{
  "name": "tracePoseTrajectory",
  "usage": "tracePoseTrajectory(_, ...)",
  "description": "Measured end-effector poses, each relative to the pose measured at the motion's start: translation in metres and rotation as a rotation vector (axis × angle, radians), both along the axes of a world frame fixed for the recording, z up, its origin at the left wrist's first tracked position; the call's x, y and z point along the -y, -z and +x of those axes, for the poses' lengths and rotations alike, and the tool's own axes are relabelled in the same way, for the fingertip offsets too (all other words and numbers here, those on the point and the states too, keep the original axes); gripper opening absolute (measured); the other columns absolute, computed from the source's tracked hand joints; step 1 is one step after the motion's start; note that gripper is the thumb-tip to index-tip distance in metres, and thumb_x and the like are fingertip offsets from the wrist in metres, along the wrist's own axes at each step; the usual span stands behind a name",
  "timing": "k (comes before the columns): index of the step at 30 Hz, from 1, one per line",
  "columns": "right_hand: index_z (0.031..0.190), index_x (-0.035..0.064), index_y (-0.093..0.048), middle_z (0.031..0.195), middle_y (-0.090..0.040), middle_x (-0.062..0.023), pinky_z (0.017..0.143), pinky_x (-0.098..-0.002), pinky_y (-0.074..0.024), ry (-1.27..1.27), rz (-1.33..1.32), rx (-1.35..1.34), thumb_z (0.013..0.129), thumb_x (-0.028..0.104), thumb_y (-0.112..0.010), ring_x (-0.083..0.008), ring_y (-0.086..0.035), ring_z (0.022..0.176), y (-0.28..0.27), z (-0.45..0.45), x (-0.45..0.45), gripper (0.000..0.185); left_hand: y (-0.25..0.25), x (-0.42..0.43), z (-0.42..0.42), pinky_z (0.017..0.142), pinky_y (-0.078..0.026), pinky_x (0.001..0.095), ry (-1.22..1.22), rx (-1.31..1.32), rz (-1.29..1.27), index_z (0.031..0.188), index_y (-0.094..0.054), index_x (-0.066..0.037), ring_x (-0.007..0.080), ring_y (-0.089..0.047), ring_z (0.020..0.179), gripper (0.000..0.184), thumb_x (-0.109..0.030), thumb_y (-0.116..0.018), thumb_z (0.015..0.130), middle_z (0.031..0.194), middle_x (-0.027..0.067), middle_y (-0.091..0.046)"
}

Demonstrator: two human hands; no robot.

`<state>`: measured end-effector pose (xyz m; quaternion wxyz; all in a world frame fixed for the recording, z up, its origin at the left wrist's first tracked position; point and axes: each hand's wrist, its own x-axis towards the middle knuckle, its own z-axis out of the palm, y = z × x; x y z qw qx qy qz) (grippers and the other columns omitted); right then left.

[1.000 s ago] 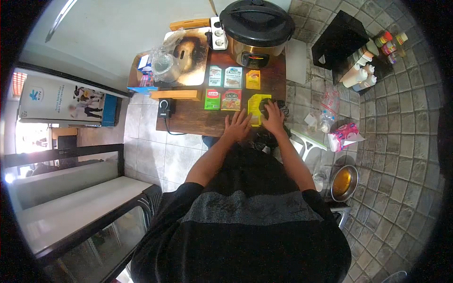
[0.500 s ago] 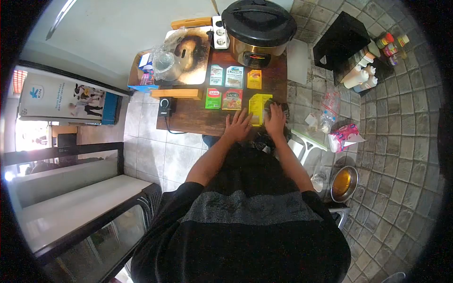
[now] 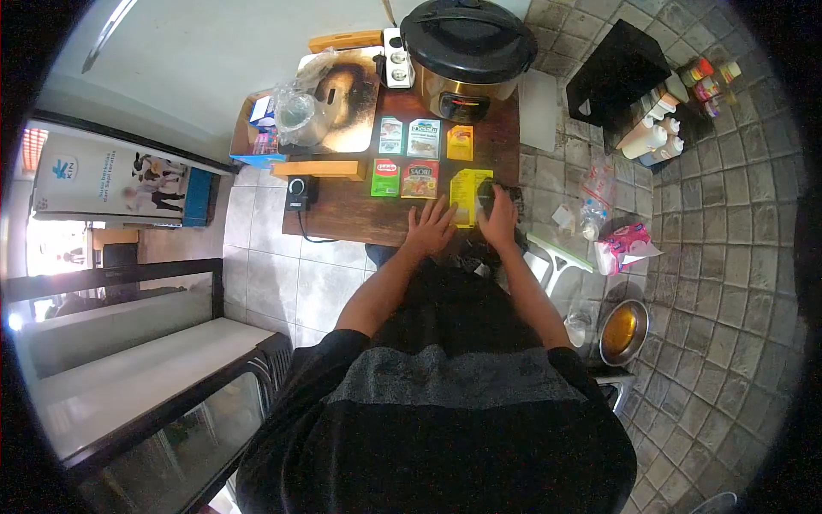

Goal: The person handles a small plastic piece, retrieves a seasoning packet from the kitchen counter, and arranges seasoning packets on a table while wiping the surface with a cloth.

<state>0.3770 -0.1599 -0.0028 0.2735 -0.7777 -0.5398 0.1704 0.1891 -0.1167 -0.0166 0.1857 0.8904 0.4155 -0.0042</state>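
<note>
My left hand lies flat with spread fingers on the front edge of the wooden table, just left of a yellow packet. At that packet's right side, my right hand rests on a dark, crumpled item whose nature is unclear; the fingers look apart. Above my left hand are a green packet and a red packet. Behind them lie two white-and-teal packets and a smaller yellow packet.
A large rice cooker stands at the back beside a power strip. A scorched board holds a plastic-wrapped container. At the right are a pink tissue pack, bottles and a pan of oil.
My right hand has shifted slightly over the dark item beside the yellow packet. My left hand has stayed in nearly the same place.
</note>
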Motion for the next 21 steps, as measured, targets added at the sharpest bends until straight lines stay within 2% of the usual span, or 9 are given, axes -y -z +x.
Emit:
tracePoseTrajectory(5,0.136,0.0127,-0.023,0.138,-0.029,-0.0149,0.104,-0.0518,-0.0106,-0.037,-0.001,-0.074,0.077,0.021,-0.063,-0.0348,-0.02,0.131,0.015,0.01,-0.001,0.072,0.007,0.001,0.001,0.1,-0.014,0.0617,-0.002,0.03,0.076,0.138,-0.026,-0.026,0.0252,-0.019,0.133,0.054,-0.043,-0.038,0.088,0.147,0.0041,-0.017)
tracePoseTrajectory(7,0.132,0.0084,-0.03,0.129,-0.04,-0.0186,0.1,-0.0468,-0.0253,0.007,0.059,-0.008,0.068,0.02,-0.066,-0.0348,-0.036,0.122,0.012,0.008,-0.003,0.075,0.008,0.001,-0.001,0.099,-0.015,0.0622,0.0,0.065,0.108,0.138,-0.029,-0.025,0.0256,-0.02,0.133,0.053,-0.043,-0.038,0.088,0.146,0.0053,-0.019)
tracePoseTrajectory(21,0.133,0.0074,-0.029,0.13,-0.039,-0.0191,0.099,-0.0452,-0.0291,-0.054,0.056,0.03,0.061,0.022,-0.073,-0.0358,-0.037,0.121,0.012,0.013,-0.005,0.086,0.006,0.0,-0.001,0.099,-0.014,0.0621,0.012,0.053,0.082,0.138,-0.027,-0.025,0.0254,-0.018,0.133,0.054,-0.043,-0.038,0.089,0.147,0.0055,-0.016)
